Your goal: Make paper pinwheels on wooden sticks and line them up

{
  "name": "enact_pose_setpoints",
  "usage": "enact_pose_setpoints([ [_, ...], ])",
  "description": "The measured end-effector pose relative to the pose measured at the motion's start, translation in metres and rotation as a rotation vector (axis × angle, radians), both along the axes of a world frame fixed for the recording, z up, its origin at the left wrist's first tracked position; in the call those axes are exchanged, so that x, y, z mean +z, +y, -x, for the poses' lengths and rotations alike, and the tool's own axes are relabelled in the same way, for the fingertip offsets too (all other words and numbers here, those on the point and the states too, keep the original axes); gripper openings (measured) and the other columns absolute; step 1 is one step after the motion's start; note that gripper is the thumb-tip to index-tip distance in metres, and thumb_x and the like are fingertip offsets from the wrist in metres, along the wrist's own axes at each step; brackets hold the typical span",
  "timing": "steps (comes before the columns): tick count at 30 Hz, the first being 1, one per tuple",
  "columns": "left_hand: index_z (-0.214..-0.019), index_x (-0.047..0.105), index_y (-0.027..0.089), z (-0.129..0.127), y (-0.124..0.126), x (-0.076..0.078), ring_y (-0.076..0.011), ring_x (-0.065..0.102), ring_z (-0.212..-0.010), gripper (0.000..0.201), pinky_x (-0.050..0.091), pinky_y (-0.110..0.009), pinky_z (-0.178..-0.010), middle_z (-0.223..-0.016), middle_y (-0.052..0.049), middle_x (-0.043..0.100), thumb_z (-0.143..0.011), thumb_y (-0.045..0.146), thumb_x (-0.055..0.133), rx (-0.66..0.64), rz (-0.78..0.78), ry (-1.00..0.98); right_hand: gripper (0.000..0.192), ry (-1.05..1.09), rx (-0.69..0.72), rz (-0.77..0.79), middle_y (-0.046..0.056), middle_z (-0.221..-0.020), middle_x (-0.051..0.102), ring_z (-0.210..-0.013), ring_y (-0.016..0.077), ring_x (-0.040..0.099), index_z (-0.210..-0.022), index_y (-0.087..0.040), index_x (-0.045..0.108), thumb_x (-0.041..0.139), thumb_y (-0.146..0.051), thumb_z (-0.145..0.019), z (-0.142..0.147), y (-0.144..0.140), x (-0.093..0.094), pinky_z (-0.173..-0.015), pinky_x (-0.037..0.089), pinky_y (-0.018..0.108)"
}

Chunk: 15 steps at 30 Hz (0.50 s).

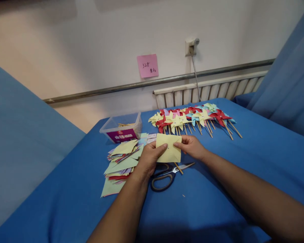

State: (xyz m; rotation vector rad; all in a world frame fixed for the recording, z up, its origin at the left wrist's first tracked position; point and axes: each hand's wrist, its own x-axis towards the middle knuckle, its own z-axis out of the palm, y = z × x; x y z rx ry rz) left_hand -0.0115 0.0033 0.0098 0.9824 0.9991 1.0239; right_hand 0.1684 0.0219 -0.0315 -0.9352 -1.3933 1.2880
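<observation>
A yellow paper square (168, 147) is held up between both hands over the blue table (218, 189). My left hand (149, 159) pinches its left edge with the thumb on top. My right hand (190, 146) grips its right edge. A thin wooden stick (178, 168) pokes out below the paper. Black-handled scissors (167, 174) lie on the table just under my hands. A messy stack of coloured paper squares (121, 162) sits left of my left hand.
Several finished paper pinwheels on sticks (194, 118) lie in a row at the back of the table. A clear plastic box (122, 128) with sticks stands at the back left. Behind are a radiator (212, 89), a wall socket (191, 45) and a pink note (147, 65).
</observation>
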Motion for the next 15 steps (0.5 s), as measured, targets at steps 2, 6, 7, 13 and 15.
enact_pose_setpoints([
  [2, -0.091, 0.072, 0.009, -0.001, -0.001, 0.0, -0.0199, 0.067, -0.061, 0.036, 0.052, -0.03, -0.06, -0.08, -0.013, 0.074, -0.062, 0.029, 0.08, 0.009, 0.024, -0.013, 0.038, -0.022, -0.06, -0.041, -0.005, -0.056, 0.051, -0.048, 0.0076, 0.04, -0.065, -0.018, 0.055, 0.07, -0.052, -0.069, 0.001, 0.002, -0.004, -0.049, 0.034, 0.023],
  [6, -0.094, 0.071, 0.01, -0.002, 0.0, 0.0, -0.02, 0.067, -0.06, 0.035, 0.054, -0.031, -0.062, -0.082, -0.013, 0.075, -0.062, 0.022, 0.079, 0.059, 0.066, -0.078, 0.027, -0.146, -0.263, -0.223, -0.002, -0.066, 0.056, -0.058, 0.0122, 0.05, -0.077, -0.019, 0.056, 0.065, -0.045, -0.078, 0.003, -0.002, -0.005, -0.055, 0.042, 0.026],
  [7, -0.095, 0.071, 0.009, -0.003, 0.0, 0.0, -0.0208, 0.068, -0.061, 0.035, 0.054, -0.032, -0.063, -0.083, -0.013, 0.075, -0.062, 0.021, 0.078, 0.086, 0.07, -0.098, 0.023, -0.188, -0.325, -0.305, 0.001, -0.074, 0.059, -0.064, 0.0144, 0.054, -0.085, -0.02, 0.057, 0.063, -0.042, -0.08, 0.003, -0.006, -0.002, -0.06, 0.046, 0.028],
  [13, -0.091, 0.069, 0.01, -0.004, 0.001, 0.003, -0.0205, 0.069, -0.07, 0.027, 0.056, -0.029, -0.069, -0.085, -0.011, 0.075, -0.065, 0.017, 0.076, 0.212, 0.038, -0.241, 0.037, -0.582, -0.313, -0.95, 0.012, -0.121, 0.056, -0.115, 0.0266, 0.051, -0.115, -0.022, 0.052, 0.065, -0.031, -0.082, 0.006, -0.031, 0.017, -0.097, 0.041, 0.046],
  [15, -0.087, 0.068, 0.011, -0.004, 0.001, 0.004, -0.0183, 0.068, -0.068, 0.022, 0.055, -0.026, -0.065, -0.081, -0.009, 0.074, -0.066, 0.015, 0.075, 0.221, 0.03, -0.286, 0.035, -0.714, -0.23, -1.029, 0.011, -0.127, 0.054, -0.122, 0.0275, 0.046, -0.116, -0.023, 0.053, 0.063, -0.027, -0.083, 0.011, -0.035, 0.018, -0.1, 0.038, 0.048],
])
